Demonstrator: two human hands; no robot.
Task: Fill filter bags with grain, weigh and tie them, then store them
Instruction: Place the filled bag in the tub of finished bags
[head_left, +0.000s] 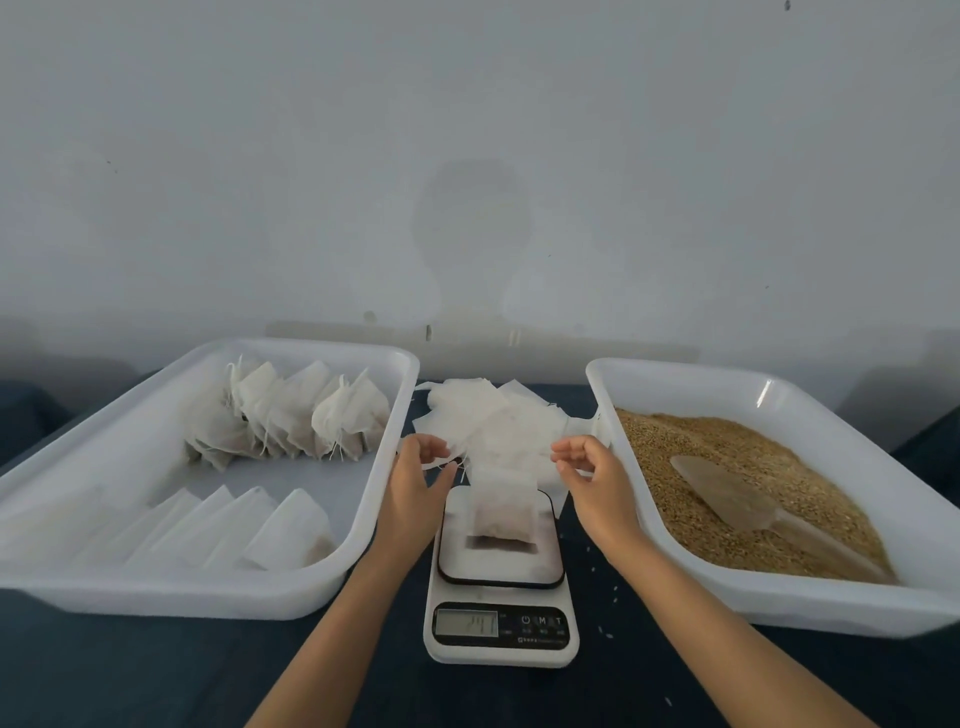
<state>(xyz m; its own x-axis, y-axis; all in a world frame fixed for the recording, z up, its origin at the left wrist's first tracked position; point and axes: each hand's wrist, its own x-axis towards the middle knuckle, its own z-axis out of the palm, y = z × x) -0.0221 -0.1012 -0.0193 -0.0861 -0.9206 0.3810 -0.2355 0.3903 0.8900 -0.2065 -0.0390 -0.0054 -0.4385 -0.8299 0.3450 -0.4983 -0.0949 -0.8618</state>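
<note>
Dark table (130, 670), two white trays (156, 592), scale (501, 652), empty bags (498, 415)

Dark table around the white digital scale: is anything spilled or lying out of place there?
Yes. A few pale loose grains lie scattered on the dark blue table to the right of the white digital scale, outside the white plastic tray of brown grain. Small spill only; the filled white filter bag sits squarely on the scale.
</note>
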